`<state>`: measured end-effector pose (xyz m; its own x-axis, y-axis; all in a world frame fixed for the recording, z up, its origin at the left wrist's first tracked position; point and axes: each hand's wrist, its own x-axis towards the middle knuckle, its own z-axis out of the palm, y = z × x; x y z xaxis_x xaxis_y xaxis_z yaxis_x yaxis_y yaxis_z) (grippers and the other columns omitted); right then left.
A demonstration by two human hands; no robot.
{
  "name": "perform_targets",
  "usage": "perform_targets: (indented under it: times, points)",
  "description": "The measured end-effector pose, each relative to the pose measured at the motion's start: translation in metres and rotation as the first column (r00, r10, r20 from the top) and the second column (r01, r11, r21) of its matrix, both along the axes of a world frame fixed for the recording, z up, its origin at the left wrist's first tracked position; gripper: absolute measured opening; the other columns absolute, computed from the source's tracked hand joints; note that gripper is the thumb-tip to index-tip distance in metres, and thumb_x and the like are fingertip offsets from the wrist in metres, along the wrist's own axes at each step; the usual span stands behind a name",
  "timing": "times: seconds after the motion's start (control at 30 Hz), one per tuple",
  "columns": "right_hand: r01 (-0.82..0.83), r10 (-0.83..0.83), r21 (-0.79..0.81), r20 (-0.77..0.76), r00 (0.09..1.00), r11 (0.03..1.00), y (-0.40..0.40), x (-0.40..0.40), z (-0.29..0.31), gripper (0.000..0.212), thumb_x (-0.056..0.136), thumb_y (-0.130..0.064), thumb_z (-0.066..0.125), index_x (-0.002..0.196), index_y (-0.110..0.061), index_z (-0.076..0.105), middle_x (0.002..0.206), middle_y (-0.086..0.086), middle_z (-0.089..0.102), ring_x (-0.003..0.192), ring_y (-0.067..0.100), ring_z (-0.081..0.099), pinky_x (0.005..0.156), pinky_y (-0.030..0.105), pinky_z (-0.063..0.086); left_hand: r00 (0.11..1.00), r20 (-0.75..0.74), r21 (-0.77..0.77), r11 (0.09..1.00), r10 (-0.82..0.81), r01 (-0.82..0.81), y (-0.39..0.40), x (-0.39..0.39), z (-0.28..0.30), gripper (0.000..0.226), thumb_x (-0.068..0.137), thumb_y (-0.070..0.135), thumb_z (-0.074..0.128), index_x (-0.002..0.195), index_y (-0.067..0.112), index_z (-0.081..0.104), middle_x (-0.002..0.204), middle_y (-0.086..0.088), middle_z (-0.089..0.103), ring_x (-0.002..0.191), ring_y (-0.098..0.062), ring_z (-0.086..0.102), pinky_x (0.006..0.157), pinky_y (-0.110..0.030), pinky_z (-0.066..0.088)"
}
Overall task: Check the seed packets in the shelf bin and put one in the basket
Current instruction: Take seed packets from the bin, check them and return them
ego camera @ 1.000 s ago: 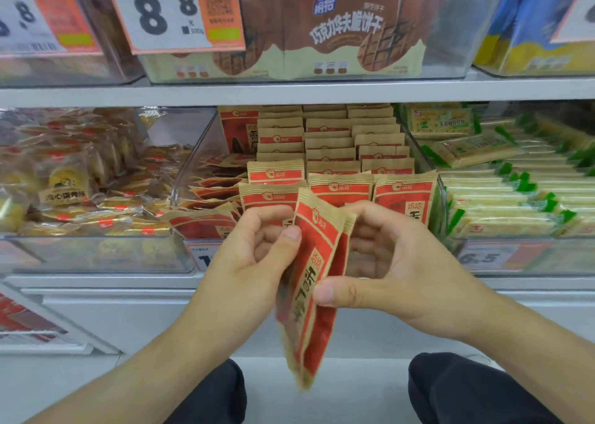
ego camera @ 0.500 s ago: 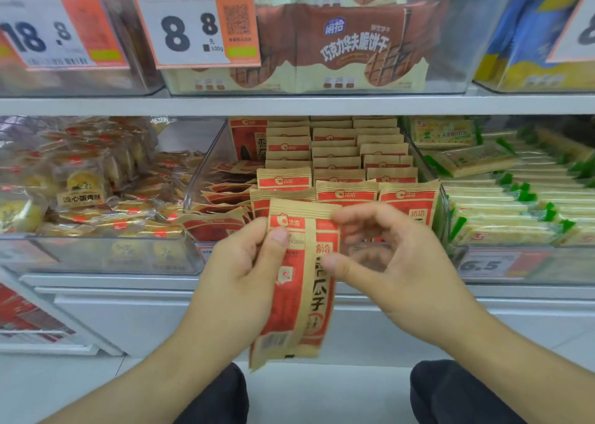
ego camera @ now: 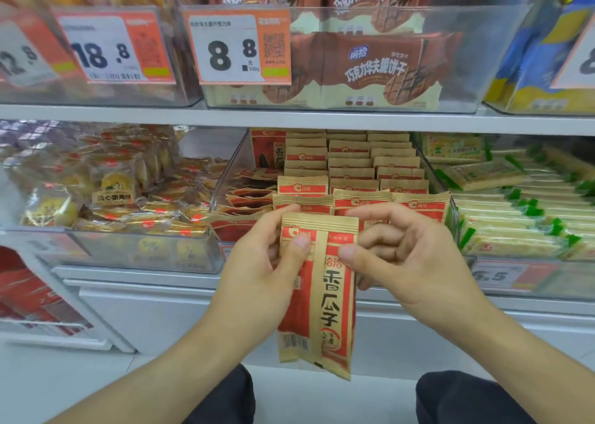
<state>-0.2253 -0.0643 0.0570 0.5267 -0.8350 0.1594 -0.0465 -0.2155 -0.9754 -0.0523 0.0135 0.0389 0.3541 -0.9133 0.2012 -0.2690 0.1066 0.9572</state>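
I hold one seed packet [ego camera: 317,295] upright in front of the shelf, pinched near its top edge between both hands. My left hand [ego camera: 257,278] grips the left side, thumb pressed on the front face, fingers curled behind. My right hand [ego camera: 409,262] pinches the right side, thumb on the front, fingers curled behind. The packet hangs below the clear shelf bin [ego camera: 452,217], printed face toward me. The bin stands just behind my hands and holds rows of upright matching seed packets [ego camera: 360,172]. On the shelf above stands a bin of chocolate wafer packs [ego camera: 380,66] with an orange price tag [ego camera: 238,47] reading 8.8.
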Motion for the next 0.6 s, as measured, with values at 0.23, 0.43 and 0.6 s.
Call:
perform_targets:
  times: [0.23,0.43,0.6]
  points:
    - [-0.258,0.194,-0.130,-0.370,0.909,0.957,0.005,0.003,0.006,0.028,0.082,-0.015,0.083,0.105,-0.031,0.077,0.100,-0.019,0.078,0.092,0.005,0.075,0.085,0.030,0.061,0.999,0.043,-0.198,0.980,0.004,0.005,0.007,0.005,0.013,0.013,0.090,0.029,0.059,0.101,0.026,0.065,0.097,0.012,0.075,0.092,-0.008,0.072,0.074,-0.024,0.060]
    - [0.043,-0.109,-0.391,-0.149,0.983,0.919,0.010,0.019,0.025,0.033,0.075,-0.028,0.084,0.105,-0.035,0.071,0.106,-0.016,0.072,0.097,0.005,0.070,0.076,0.028,0.062,0.959,0.179,-0.587,0.806,0.218,-0.074,0.023,0.018,0.030,0.014,0.092,0.016,0.070,0.098,0.029,0.070,0.093,0.013,0.072,0.091,-0.007,0.071,0.071,-0.017,0.058]
    - [0.001,-0.020,0.211,0.090,0.996,0.977,0.031,0.041,0.043,0.053,0.074,-0.048,0.077,0.118,-0.021,0.065,0.109,0.000,0.075,0.093,0.021,0.077,0.077,0.042,0.064,0.907,0.246,-0.668,0.738,0.343,-0.098,0.016,0.035,0.027,0.016,0.099,0.025,0.067,0.110,0.036,0.068,0.105,0.020,0.068,0.102,-0.008,0.069,0.080,-0.031,0.059]
